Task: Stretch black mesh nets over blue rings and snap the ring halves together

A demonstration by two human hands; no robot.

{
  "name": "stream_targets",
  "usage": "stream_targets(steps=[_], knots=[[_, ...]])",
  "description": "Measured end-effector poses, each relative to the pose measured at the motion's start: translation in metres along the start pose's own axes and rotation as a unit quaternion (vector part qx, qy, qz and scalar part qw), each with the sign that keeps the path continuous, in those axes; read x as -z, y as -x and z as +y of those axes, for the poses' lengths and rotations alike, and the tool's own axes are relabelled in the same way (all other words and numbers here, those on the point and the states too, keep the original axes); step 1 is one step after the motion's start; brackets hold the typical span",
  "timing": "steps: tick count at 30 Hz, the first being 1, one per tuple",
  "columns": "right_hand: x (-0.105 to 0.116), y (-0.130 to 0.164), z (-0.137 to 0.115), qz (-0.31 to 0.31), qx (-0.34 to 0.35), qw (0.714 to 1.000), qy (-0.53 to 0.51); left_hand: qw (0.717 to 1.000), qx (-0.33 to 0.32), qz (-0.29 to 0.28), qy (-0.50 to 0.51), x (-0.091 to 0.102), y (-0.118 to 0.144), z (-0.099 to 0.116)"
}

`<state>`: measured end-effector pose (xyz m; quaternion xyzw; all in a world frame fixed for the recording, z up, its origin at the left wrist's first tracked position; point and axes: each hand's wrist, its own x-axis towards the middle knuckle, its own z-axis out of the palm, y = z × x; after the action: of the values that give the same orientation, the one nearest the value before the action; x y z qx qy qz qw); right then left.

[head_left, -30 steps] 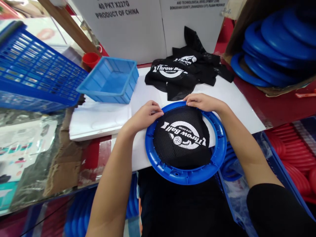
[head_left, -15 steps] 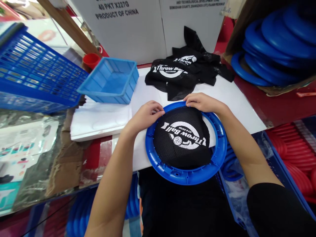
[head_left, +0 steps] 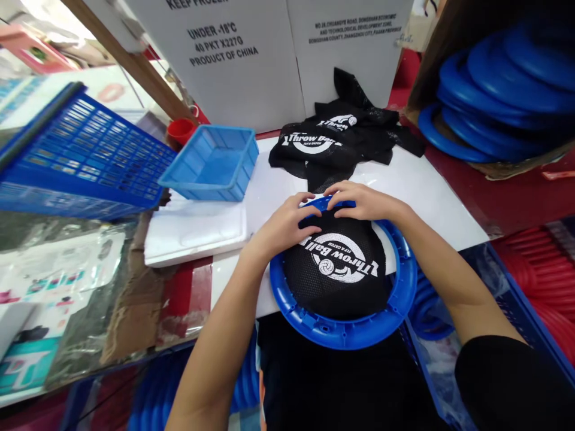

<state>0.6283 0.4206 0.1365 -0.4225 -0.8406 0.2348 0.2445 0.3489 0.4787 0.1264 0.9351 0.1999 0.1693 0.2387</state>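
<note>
A blue plastic ring (head_left: 340,336) rests over the table's near edge, tilted toward me, with round black mesh fabric (head_left: 309,287) printed "Throw Ball" lying inside it. The fabric leaves a gap along the ring's right side. My left hand (head_left: 290,222) grips the far left of the rim, fingers bent over it and thumb down on the mesh. Close beside it, my right hand (head_left: 363,202) holds the far rim, with fingers curled over it. What the fingertips press on underneath is hidden. Beyond the ring lies a heap of black printed mesh pieces (head_left: 314,149).
A light blue tray (head_left: 211,173) stands on white sheets at the left, near a blue basket (head_left: 103,155) and a red cup (head_left: 181,130). White cartons (head_left: 242,84) rise behind. Blue rings (head_left: 494,90) pile up at the right, above red rings (head_left: 534,269).
Both hands have moved closer together along the far rim, and their fingers are more spread and bent. The view has tilted slightly, so everything sits lower in it.
</note>
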Motion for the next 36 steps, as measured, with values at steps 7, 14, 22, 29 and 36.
stream_targets(steps=[7,14,22,29,36], knots=[[-0.005,0.001,-0.002,-0.059,-0.024,0.998,0.010,0.999,0.003,-0.040,-0.017,0.001,-0.001,0.008],[-0.002,-0.004,-0.011,-0.027,-0.061,0.996,-0.056,0.989,0.075,0.066,0.105,-0.001,-0.004,0.010],[-0.003,-0.007,-0.008,0.044,-0.094,0.990,-0.094,0.955,0.202,0.079,0.204,0.002,-0.009,0.009],[-0.005,-0.011,-0.004,0.072,-0.117,0.981,-0.140,0.930,0.231,0.075,0.275,0.006,-0.011,0.004],[-0.004,-0.013,-0.006,0.062,-0.119,0.985,-0.110,0.907,0.252,0.096,0.324,0.003,-0.010,0.002]])
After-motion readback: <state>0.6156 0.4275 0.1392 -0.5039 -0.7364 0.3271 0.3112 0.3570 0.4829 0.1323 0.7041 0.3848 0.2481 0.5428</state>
